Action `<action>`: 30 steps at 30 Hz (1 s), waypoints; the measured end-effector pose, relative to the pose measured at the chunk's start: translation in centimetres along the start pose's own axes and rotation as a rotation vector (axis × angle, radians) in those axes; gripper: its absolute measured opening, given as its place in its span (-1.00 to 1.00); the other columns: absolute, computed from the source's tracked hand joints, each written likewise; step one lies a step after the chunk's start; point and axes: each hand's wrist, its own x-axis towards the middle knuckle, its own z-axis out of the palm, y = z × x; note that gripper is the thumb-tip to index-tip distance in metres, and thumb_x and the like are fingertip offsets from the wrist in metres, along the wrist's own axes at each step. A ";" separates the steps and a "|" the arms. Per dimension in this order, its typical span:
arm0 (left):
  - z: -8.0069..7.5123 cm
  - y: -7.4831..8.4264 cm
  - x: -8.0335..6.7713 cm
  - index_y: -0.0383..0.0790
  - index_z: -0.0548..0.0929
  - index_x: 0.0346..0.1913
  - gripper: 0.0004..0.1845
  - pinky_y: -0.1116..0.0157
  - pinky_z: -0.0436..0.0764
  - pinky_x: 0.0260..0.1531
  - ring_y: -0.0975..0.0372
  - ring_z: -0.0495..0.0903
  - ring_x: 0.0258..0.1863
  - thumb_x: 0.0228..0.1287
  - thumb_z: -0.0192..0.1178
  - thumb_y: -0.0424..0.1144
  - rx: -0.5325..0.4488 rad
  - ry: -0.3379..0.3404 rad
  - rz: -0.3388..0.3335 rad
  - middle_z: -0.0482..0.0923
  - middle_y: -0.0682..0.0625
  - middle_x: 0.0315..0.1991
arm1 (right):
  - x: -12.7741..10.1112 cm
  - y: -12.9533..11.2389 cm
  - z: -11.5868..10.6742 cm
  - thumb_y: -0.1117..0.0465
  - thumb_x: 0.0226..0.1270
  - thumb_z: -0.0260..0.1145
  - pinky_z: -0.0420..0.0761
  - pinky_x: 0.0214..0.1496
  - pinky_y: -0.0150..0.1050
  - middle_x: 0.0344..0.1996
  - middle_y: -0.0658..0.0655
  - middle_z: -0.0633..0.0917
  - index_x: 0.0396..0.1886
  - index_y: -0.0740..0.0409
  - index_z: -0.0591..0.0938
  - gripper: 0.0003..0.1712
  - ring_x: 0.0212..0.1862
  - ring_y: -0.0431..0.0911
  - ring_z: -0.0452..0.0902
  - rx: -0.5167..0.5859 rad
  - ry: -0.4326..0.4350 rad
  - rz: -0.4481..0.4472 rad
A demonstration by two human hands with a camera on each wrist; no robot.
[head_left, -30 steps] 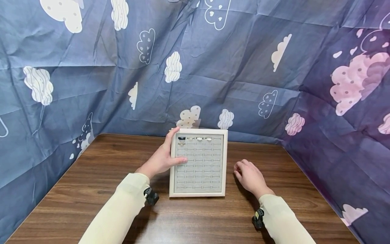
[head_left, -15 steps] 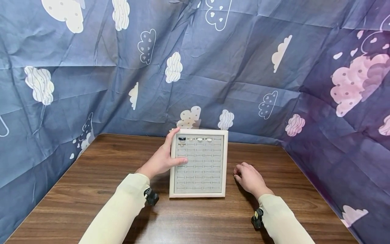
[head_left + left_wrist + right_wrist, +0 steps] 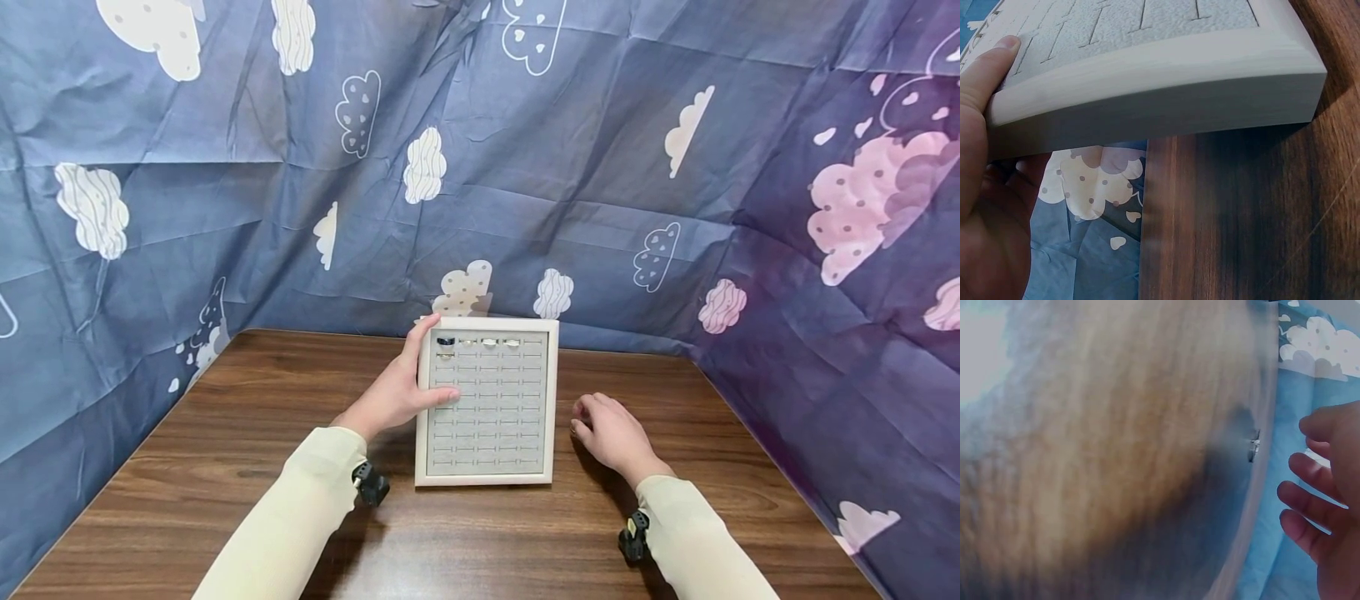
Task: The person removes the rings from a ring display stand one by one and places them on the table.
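Note:
A white-framed ring tray [image 3: 556,400] with a grey slotted pad lies on the wooden table [image 3: 247,433]. A few rings [image 3: 480,342] sit in its top row. My left hand [image 3: 396,393] grips the tray's left edge, thumb on the pad and fingers along the frame. In the left wrist view the thumb [image 3: 986,75] lies on top of the tray's frame [image 3: 1166,106]. My right hand [image 3: 611,433] rests on the table just right of the tray, fingers loosely curled and holding nothing. The right wrist view shows that hand [image 3: 1325,512] beside a small shiny object [image 3: 1252,447], blurred, on the table.
Blue cloud-print cloth [image 3: 525,167] hangs behind and on both sides of the table. Bare wood [image 3: 480,542] lies in front of the tray and to its left and right. Small black cameras [image 3: 371,483] are strapped at both wrists.
My right hand has slid slightly left, closer to the tray's right edge. The left hand and the tray have stayed in place.

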 end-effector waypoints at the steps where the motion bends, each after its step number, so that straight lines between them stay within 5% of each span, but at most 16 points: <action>1: 0.0 0.0 0.0 0.14 -0.16 0.74 0.29 -0.03 0.66 0.23 0.12 0.80 -0.04 0.23 0.61 -0.29 0.000 0.000 0.000 0.74 -0.17 0.13 | 0.0 -0.1 -0.1 0.22 0.45 0.42 0.66 0.01 0.09 -0.22 0.07 0.67 -0.14 0.11 0.66 -0.90 -0.14 0.02 0.64 0.002 0.010 -0.002; 30: -0.1 0.3 -0.3 0.13 -0.17 0.74 0.27 -0.05 0.66 0.23 0.12 0.80 -0.04 0.26 0.60 -0.25 0.013 0.002 -0.001 0.75 -0.18 0.12 | 0.4 -3.7 -5.7 0.27 0.49 0.37 0.62 -0.18 -0.08 -0.33 0.03 0.71 -0.07 0.16 0.70 -0.90 -0.28 -0.05 0.65 0.149 0.310 -0.107</action>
